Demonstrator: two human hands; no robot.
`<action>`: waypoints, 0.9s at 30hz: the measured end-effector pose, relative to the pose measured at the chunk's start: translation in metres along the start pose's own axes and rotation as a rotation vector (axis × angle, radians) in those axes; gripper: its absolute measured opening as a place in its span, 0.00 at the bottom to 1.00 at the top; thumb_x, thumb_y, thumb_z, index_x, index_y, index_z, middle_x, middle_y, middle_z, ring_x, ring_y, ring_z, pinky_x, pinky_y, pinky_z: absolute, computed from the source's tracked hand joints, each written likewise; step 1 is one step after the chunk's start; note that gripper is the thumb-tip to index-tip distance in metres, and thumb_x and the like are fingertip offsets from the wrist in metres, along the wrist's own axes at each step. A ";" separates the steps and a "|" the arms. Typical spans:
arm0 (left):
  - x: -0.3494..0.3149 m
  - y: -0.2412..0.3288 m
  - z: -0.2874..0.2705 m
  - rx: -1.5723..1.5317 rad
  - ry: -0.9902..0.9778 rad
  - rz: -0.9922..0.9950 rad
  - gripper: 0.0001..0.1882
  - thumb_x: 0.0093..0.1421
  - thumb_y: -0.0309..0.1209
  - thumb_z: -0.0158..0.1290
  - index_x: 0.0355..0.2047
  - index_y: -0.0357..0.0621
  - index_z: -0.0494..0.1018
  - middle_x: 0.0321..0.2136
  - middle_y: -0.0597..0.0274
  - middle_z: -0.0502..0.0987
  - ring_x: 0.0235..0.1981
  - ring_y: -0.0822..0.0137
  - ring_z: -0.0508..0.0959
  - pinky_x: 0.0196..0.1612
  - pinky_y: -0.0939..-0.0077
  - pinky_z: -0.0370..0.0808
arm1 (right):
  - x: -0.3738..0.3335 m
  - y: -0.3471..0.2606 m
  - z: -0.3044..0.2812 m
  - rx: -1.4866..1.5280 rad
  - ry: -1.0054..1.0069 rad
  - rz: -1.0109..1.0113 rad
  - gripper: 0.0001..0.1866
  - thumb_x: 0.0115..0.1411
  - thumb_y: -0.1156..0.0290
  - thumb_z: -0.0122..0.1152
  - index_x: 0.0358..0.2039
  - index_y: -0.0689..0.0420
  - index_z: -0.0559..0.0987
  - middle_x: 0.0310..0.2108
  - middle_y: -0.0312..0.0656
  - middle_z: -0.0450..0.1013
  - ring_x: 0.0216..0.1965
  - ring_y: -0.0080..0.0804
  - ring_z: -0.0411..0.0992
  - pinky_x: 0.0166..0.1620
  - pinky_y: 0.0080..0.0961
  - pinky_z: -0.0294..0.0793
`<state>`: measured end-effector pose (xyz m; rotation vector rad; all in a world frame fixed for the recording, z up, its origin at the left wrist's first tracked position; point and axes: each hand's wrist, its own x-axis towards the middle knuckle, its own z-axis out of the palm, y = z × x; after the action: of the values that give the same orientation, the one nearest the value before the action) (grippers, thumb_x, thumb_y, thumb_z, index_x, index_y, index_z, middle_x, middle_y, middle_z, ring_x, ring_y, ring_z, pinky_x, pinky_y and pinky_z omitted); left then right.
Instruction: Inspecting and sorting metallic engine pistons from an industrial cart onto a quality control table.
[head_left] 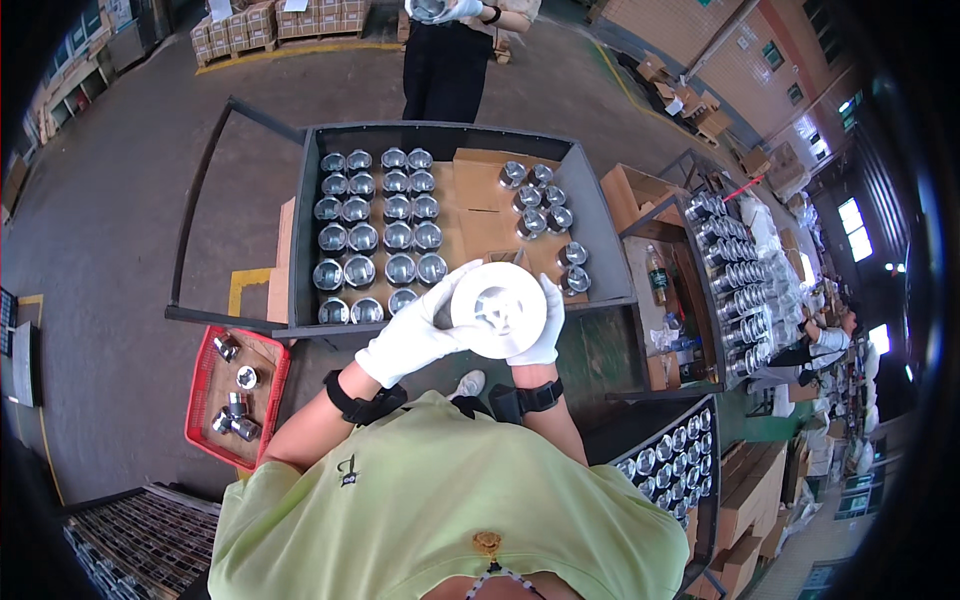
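Close in front of me I hold up a round silver metal piston (499,308), its hollow underside with ribs facing me. My left hand (418,328), in a white glove, grips its left rim. From the other side my right hand (543,322), gloved too, closes on the right rim. Beyond them is a dark metal cart (600,235) lined with brown cardboard (475,225). Several shiny pistons (362,238) stand in columns on its left half. A looser group of pistons (532,222) is along its right side. My hands cover part of the cart's near edge.
At left, a red plastic basket (197,400) holds several loose pistons. A rack (690,300) with rows of metal parts stands right, near a bottle (657,275). Another piston tray (708,500) is at lower right. A person (447,65) in white gloves stands beyond the cart.
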<state>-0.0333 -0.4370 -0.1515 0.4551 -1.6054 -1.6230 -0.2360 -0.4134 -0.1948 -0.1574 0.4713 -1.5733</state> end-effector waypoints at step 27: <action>0.038 0.008 0.151 -0.192 0.036 -0.179 0.24 0.63 0.34 0.52 0.57 0.39 0.65 0.40 0.65 0.74 0.31 0.76 0.74 0.36 0.83 0.71 | -0.108 -0.124 -0.049 -0.009 -0.079 -0.105 0.22 0.62 0.52 0.52 0.47 0.56 0.76 0.44 0.42 0.76 0.45 0.35 0.75 0.52 0.34 0.73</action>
<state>-0.1655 -0.3628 -0.1132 0.5354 -1.3979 -1.8720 -0.3610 -0.2988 -0.1706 -0.2542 0.4138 -1.6607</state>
